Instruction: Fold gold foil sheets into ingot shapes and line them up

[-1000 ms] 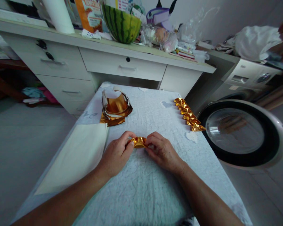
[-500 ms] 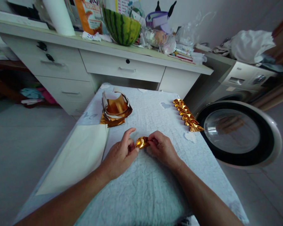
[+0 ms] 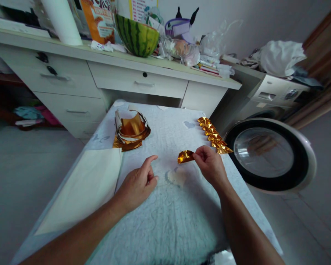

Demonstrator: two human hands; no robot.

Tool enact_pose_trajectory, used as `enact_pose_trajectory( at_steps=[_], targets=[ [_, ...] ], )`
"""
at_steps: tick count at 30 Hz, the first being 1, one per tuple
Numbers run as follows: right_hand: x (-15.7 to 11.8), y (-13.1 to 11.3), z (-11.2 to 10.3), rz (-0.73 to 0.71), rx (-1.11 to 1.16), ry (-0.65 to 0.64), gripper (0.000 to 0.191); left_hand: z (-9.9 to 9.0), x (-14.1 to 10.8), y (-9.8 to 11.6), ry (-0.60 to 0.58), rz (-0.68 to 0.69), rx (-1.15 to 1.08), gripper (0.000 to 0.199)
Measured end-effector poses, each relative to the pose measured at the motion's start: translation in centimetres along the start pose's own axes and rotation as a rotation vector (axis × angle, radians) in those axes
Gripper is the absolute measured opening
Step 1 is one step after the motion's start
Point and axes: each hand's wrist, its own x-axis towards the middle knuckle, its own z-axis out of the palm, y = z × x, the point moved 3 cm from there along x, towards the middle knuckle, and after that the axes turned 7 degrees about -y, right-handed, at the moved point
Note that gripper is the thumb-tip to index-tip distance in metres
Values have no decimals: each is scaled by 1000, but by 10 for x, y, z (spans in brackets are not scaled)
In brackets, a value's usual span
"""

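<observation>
Across a cloth-covered table (image 3: 160,228), a person handles gold foil barehanded. The left hand (image 3: 139,184) is empty, thumb and forefinger parted; beyond the right hand (image 3: 211,163), a row of folded pieces (image 3: 213,135) lines the table's right side. Near mid-table, that right hand closely pinches one foil piece (image 3: 184,156) by its right end; a light hold on the tip alone should best spare the puffed body. The pinched end is hidden, and whether the underside touches the table is unclear.
</observation>
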Motion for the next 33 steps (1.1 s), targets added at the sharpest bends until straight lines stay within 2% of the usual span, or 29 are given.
enact_pose_trajectory(
  at_steps=[4, 8, 10, 15, 20, 29, 33],
  targets=[
    [-4, 32, -28, 48, -118, 66, 11, 0, 0, -1, -3, 4, 27, 53],
    [-12, 75, -50, 164, -175, 42, 12, -1, -1, 1, -12, 4, 53, 50],
    [-16, 94, -61, 219, -182, 81, 13, -1, -1, 1, -20, 4, 65, 50],
    [-25, 125, -78, 304, -208, 148, 16, -1, -2, -1, -38, 7, 85, 50],
    [-28, 139, -85, 373, -226, 185, 17, -1, 0, -1, -46, -1, 88, 49],
    [-22, 143, -80, 423, -328, 270, 21, -2, -2, -1, -44, 1, 103, 48],
    [-23, 144, -80, 473, -322, 329, 30, -2, -3, -2, -52, 5, 109, 49]
  ],
)
